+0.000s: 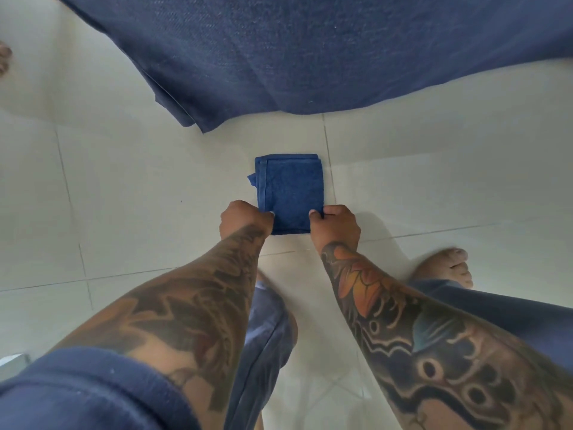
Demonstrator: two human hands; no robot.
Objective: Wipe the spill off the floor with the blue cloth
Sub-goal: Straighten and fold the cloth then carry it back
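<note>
A folded blue cloth (pixel 290 190) lies flat on the pale tiled floor (pixel 139 187) in the middle of the view. My left hand (pixel 243 220) pinches the cloth's near left corner. My right hand (pixel 335 226) pinches its near right corner. Both thumbs rest on top of the cloth's near edge. No spill shows on the tiles around the cloth; whatever lies under it is hidden.
A large dark blue fabric (pixel 310 54) hangs across the top of the view, just beyond the cloth. My bare right foot (pixel 446 266) stands on the floor at the right. My knee in blue shorts (pixel 269 324) is between my arms. Another foot (pixel 4 60) shows at the far left edge.
</note>
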